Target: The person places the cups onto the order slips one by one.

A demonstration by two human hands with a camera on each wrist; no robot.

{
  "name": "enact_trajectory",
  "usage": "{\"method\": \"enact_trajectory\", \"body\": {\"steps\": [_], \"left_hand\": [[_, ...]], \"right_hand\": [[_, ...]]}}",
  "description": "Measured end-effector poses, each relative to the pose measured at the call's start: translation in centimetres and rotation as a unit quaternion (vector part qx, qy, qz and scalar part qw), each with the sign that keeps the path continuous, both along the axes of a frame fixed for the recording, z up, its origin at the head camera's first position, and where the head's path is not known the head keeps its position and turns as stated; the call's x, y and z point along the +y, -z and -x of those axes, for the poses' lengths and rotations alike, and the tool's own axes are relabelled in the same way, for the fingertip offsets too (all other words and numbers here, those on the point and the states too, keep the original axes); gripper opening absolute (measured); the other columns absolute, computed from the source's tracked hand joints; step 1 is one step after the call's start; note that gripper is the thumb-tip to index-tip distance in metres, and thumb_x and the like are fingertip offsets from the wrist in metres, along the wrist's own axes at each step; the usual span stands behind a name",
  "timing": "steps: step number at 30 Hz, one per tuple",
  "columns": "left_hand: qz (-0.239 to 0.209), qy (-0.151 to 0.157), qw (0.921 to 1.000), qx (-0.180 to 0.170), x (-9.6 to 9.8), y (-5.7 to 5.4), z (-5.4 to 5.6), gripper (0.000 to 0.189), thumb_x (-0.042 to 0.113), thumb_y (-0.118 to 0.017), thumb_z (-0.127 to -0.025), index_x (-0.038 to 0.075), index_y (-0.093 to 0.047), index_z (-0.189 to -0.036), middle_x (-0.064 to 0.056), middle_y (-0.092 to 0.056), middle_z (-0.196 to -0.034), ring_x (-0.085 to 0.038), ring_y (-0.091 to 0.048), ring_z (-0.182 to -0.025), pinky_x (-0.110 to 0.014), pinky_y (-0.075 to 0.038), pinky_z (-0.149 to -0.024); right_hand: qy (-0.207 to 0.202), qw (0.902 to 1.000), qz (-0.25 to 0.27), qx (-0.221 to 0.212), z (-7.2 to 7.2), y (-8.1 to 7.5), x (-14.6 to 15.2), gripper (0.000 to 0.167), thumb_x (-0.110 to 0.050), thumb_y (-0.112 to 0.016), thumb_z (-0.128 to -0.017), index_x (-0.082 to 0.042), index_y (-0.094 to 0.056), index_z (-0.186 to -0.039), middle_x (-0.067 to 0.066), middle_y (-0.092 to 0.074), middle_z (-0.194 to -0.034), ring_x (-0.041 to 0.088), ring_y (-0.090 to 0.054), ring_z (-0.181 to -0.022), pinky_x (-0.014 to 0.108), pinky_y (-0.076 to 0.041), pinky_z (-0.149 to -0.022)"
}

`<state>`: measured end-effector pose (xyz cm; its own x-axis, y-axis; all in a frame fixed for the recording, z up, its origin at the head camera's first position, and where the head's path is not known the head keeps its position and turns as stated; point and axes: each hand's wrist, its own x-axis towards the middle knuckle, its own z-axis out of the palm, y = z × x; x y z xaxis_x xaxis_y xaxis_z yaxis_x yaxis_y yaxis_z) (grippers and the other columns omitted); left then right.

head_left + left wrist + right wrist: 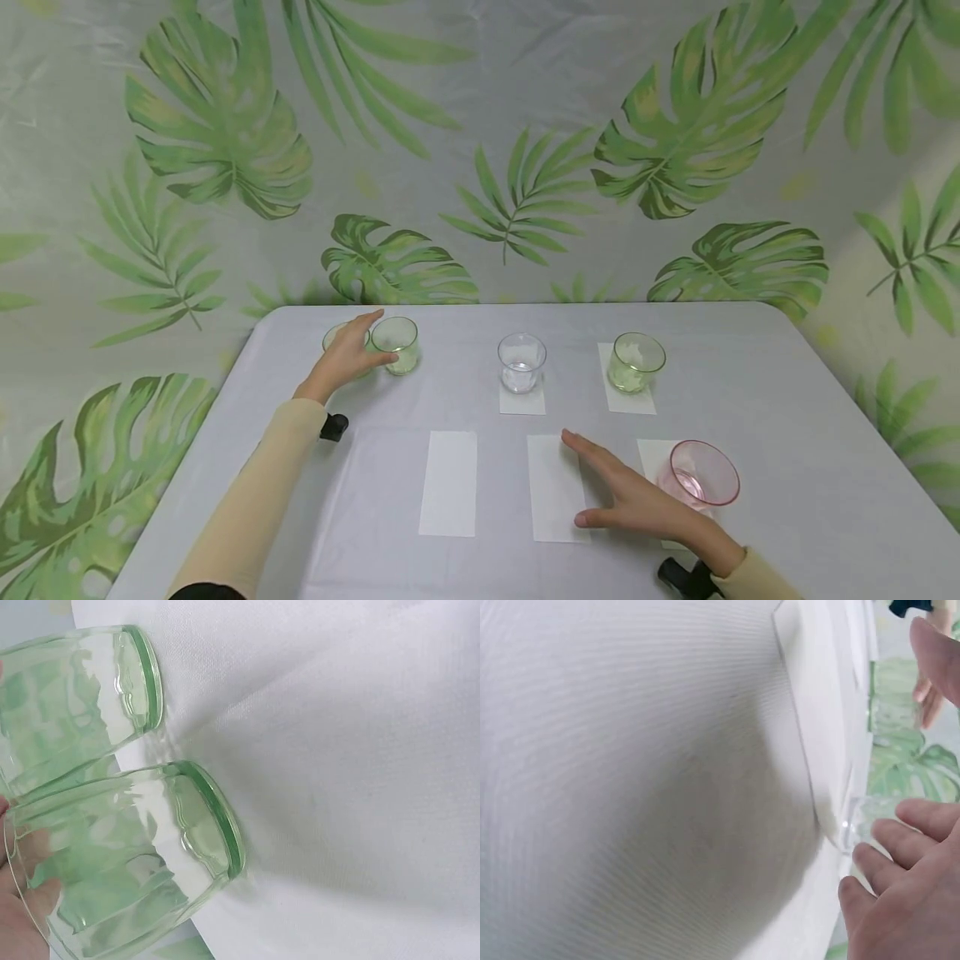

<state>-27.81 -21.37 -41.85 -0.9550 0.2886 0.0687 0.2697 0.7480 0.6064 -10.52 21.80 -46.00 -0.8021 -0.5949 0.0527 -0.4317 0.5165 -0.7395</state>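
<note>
At the table's back left stand two green glasses side by side, the right green glass (396, 343) in plain sight and the left green glass (333, 336) mostly behind my left hand (347, 357). That hand is spread at rim height, thumb in front of the right glass and fingers behind; contact cannot be told. Both glasses stand upright on the cloth, as the nearer green glass (142, 855) in the left wrist view shows. Over the middle front white paper (551, 492), my right hand (637, 500) hovers with fingers extended, holding nothing.
A clear glass (521, 364) and a green glass (635, 364) stand at the back on white papers. Right of my right hand is a pink glass (703, 475), partly over a paper. Another white paper (448, 483) lies front left. Behind the white table (810, 400) hangs a leaf-patterned backdrop (480, 150).
</note>
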Motion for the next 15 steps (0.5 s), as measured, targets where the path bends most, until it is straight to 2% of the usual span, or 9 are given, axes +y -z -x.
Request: {"method": "enact_trajectory", "body": {"steps": [7,15], "left_hand": [[0.016,0.006,0.9998,0.012,0.3,0.1,0.1,0.081,0.024,-0.075,-0.084,-0.006,-0.031,-0.145,-0.025,-0.035,-0.146,-0.042,-0.023,-0.137,-0.055,-0.022,-0.112],[-0.005,-0.001,0.9994,0.033,0.4,0.5,-0.2,0.08,0.021,-0.077,-0.083,-0.006,-0.034,-0.144,-0.023,-0.042,-0.142,-0.041,-0.028,-0.136,-0.054,-0.023,-0.113]], "right_hand": [[0.004,0.9993,-0.022,0.029,0.3,1.1,0.0,0.096,-0.04,-0.076,-0.079,0.001,-0.024,-0.149,0.019,-0.024,-0.153,0.044,-0.021,-0.137,0.006,-0.003,-0.104],[0.011,0.9989,-0.034,0.03,0.3,1.9,0.1,0.099,-0.042,-0.077,-0.077,0.006,-0.027,-0.147,0.023,-0.024,-0.152,0.047,-0.017,-0.137,0.003,0.002,-0.102]]}}
